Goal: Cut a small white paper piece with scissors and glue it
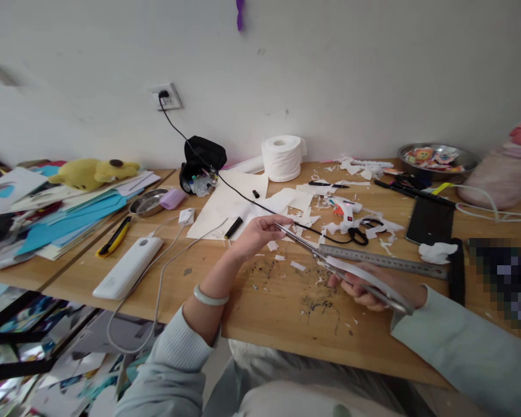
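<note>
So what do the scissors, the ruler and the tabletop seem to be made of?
Scissors: probably metal, judging by the smooth, silvery gleam. Ruler: likely steel, grey with a dull sheen and dark markings, though plastic can't be ruled out. Tabletop: wood or wood-look laminate; its brown, faintly streaked surface has a slight shine, which leaves it open.

Yellow plush toy (pixel 84 174) at left; paper roll (pixel 282 161) near wall (pixel 351 75); plug (pixel 162 94) in socket (pixel 173 99).

2 hands (pixel 260 234) (pixel 395 279) stand apart, left pinching, right curled.
</note>
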`<control>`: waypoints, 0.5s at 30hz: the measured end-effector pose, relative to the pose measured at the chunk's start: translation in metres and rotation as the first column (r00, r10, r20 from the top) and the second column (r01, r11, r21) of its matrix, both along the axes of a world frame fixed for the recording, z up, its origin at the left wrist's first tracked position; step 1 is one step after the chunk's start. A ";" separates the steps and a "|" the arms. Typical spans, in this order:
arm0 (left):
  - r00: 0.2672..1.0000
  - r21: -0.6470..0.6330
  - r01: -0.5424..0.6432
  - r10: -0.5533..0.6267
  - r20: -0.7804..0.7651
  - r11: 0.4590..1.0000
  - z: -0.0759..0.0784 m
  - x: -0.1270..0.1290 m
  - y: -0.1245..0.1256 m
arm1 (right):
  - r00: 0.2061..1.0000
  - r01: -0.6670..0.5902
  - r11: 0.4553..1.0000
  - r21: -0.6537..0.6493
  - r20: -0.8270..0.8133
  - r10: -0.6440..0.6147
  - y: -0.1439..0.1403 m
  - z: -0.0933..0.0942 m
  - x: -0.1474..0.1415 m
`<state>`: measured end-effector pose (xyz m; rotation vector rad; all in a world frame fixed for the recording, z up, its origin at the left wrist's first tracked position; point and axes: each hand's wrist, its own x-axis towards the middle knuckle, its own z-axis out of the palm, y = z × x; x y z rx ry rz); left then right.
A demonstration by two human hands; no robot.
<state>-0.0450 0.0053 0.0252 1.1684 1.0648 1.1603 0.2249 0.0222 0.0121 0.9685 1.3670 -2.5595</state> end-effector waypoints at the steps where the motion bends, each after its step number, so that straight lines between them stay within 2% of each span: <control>1: 1.000 -0.004 0.002 -0.002 0.006 1.000 0.000 0.000 0.000 | 1.000 -0.001 1.000 -0.001 -0.001 0.001 0.001 -0.002 0.000; 8: 0.999 -0.012 -0.002 0.002 0.046 1.000 0.002 0.002 -0.001 | 1.000 0.010 1.000 -0.004 0.025 -0.010 0.003 -0.005 0.001; 12: 0.998 -0.009 0.007 -0.006 0.055 1.000 0.003 0.002 -0.002 | 0.995 -0.092 0.996 -0.020 0.042 0.093 0.003 -0.008 0.001; 15: 0.998 0.017 0.007 -0.008 0.059 1.000 0.004 0.003 -0.003 | 0.993 -0.115 0.993 0.030 0.032 0.114 0.002 -0.012 0.001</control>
